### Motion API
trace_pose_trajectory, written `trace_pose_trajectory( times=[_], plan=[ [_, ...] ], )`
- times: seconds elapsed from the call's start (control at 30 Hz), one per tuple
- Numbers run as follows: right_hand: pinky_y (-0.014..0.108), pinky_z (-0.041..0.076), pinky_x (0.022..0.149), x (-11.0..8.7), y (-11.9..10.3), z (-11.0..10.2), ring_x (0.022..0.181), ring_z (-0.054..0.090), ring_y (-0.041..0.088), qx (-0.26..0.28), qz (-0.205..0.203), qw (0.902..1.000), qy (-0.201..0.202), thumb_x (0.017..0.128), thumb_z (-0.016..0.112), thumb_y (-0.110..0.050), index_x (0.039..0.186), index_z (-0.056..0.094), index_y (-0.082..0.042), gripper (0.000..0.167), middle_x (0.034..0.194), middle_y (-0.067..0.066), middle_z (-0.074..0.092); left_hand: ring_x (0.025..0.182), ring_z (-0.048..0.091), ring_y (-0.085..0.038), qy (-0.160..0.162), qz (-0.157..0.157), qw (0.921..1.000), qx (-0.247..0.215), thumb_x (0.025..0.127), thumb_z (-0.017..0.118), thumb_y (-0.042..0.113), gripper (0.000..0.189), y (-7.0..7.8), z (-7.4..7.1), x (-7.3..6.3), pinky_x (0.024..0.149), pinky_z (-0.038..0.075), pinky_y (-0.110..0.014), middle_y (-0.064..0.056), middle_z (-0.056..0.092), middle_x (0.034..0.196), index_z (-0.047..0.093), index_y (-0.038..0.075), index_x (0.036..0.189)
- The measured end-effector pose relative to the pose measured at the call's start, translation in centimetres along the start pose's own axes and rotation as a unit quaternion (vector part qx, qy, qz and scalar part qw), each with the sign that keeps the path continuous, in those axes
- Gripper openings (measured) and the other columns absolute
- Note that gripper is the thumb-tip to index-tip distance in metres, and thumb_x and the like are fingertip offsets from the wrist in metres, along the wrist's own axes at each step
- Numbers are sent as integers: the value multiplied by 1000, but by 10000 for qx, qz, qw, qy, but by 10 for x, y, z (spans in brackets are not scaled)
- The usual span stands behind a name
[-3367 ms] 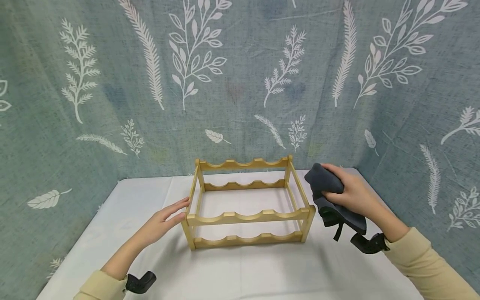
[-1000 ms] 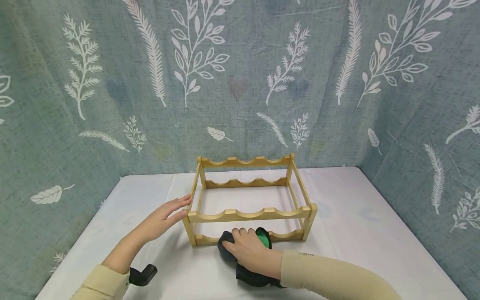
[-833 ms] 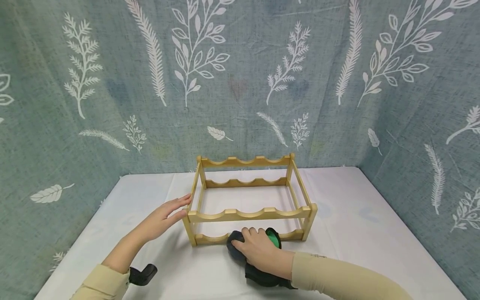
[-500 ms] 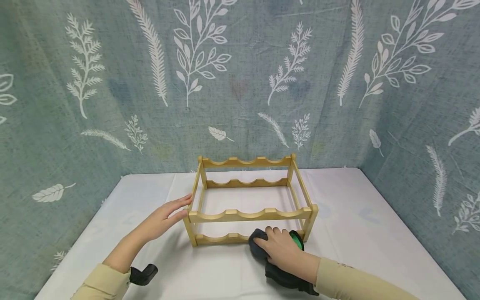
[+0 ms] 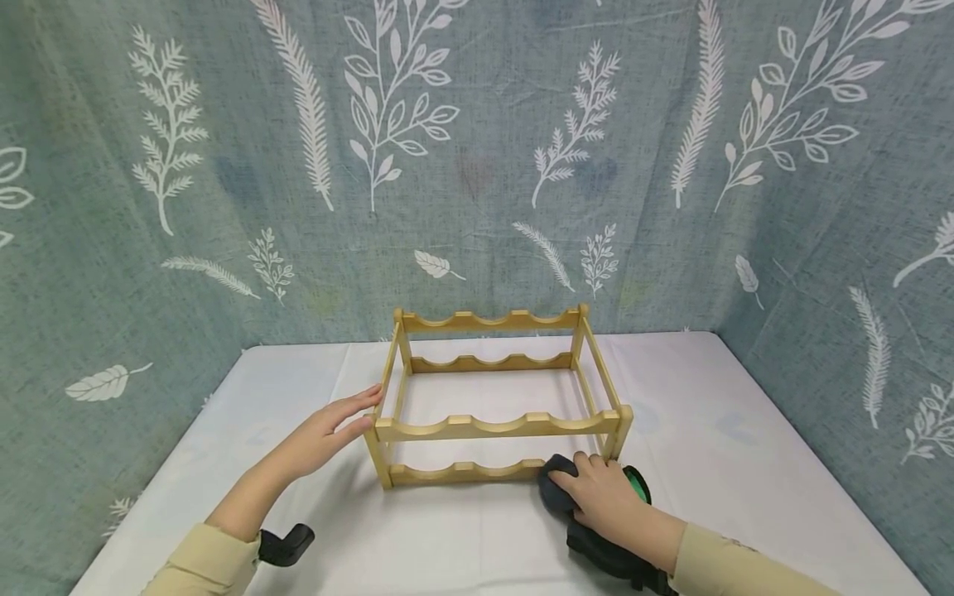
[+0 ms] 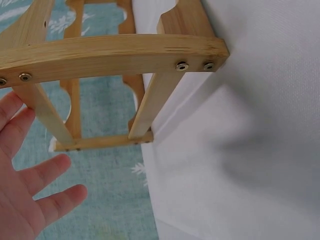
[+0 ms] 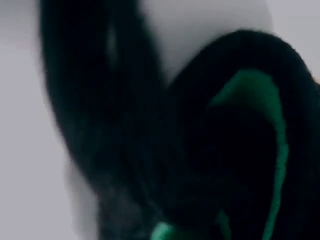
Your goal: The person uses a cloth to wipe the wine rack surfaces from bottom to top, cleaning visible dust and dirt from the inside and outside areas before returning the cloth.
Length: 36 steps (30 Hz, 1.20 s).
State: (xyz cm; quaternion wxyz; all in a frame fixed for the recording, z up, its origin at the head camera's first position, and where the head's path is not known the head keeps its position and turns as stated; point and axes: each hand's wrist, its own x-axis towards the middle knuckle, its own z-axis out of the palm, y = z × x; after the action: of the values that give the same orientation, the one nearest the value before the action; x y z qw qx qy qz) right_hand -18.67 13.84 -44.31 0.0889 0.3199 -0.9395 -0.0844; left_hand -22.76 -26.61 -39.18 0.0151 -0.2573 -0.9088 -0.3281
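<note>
A light wooden rack point(image 5: 495, 428) with scalloped rails, like a wine rack, stands upright at the middle of the table. Beside its left end is my left hand point(image 5: 320, 443), fingers straight; the left wrist view has fingertips right at a post under the upper end rail point(image 6: 110, 59). My right hand point(image 5: 607, 497) grips a dark grey cloth point(image 5: 555, 488) with bright green inside its folds. That cloth covers the right part of the lower front rail in the head view. Close up, the right wrist view is filled by its dark folds and green lining point(image 7: 257, 87).
A white cloth point(image 5: 417, 546) covers the table. Patterned blue-green curtains point(image 5: 462, 182) enclose it at the back and both sides. A black wrist mount point(image 5: 286, 546) sticks out from my left cuff.
My right hand came down with the cloth from beside the rack's right end to its front, then slid rightward along the lower front rail. The left hand and rack stay put.
</note>
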Motion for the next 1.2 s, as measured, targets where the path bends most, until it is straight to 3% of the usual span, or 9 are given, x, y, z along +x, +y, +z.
trace_pose_trajectory(
  times=[0.13, 0.4, 0.57, 0.73, 0.83, 0.97, 1.13, 1.2],
  plan=[
    [38, 46, 55, -9, 8, 0, 78, 57, 27, 1, 325, 9993, -160, 66, 80, -33, 116, 60, -21, 54, 97, 14, 57, 132, 29, -36, 0, -45, 10000, -2, 97, 44, 26, 44, 1, 0, 0, 101, 28, -57, -11, 32, 146, 42, 5, 136],
    [37, 45, 52, -24, 16, 1, 73, 55, 25, -177, 554, 9981, -210, 67, 79, -28, 115, 60, -22, 52, 95, 14, 56, 132, 29, -37, -3, -56, 10000, -59, 97, 44, 25, 43, 2, 1, -1, 100, 28, -57, -11, 33, 146, 43, 5, 135],
    [46, 45, 56, -27, 21, 4, 80, 52, 29, 269, 919, 9945, -420, 68, 78, -33, 121, 56, -28, 57, 105, 16, 52, 132, 29, -35, 17, -93, 9999, -89, 97, 45, 26, 43, 2, -1, -1, 101, 28, -56, -10, 33, 146, 43, 5, 135],
    [66, 39, 73, -28, 31, 7, 102, 51, 38, 1023, 1284, 9819, -940, 72, 74, -31, 129, 49, -31, 63, 120, 21, 48, 133, 30, -33, 22, -203, 9998, -58, 96, 45, 30, 46, 2, 0, -1, 102, 29, -54, -8, 32, 146, 43, 6, 136],
    [66, 37, 79, -27, 36, 9, 103, 53, 36, 1527, 1105, 9762, -1068, 73, 73, -26, 130, 49, -28, 62, 113, 20, 54, 132, 30, -34, 36, -225, 9997, -44, 96, 45, 30, 46, 1, 0, -1, 102, 29, -55, -8, 32, 146, 43, 6, 136],
    [53, 44, 74, -21, 34, 5, 89, 58, 30, 1788, 594, 9765, -1047, 74, 74, -24, 128, 51, -25, 59, 103, 16, 57, 133, 29, -34, 56, -273, 9996, -79, 96, 44, 31, 46, 0, 0, -2, 101, 28, -56, -8, 32, 147, 42, 7, 136],
    [36, 46, 65, -2, 11, -12, 78, 57, 19, 1931, -106, 9777, -813, 76, 70, -27, 130, 49, -28, 58, 97, 10, 59, 133, 28, -33, 56, -266, 9995, -144, 96, 44, 31, 46, 0, 2, -2, 102, 28, -55, -7, 31, 147, 42, 9, 136],
    [33, 47, 65, 10, -1, -20, 81, 59, 19, 1973, -342, 9774, -674, 78, 68, -28, 132, 47, -29, 58, 102, 11, 60, 133, 29, -33, 65, -238, 9996, -145, 96, 44, 30, 45, 0, 2, -2, 102, 29, -55, -7, 32, 147, 42, 9, 136]
  ],
)
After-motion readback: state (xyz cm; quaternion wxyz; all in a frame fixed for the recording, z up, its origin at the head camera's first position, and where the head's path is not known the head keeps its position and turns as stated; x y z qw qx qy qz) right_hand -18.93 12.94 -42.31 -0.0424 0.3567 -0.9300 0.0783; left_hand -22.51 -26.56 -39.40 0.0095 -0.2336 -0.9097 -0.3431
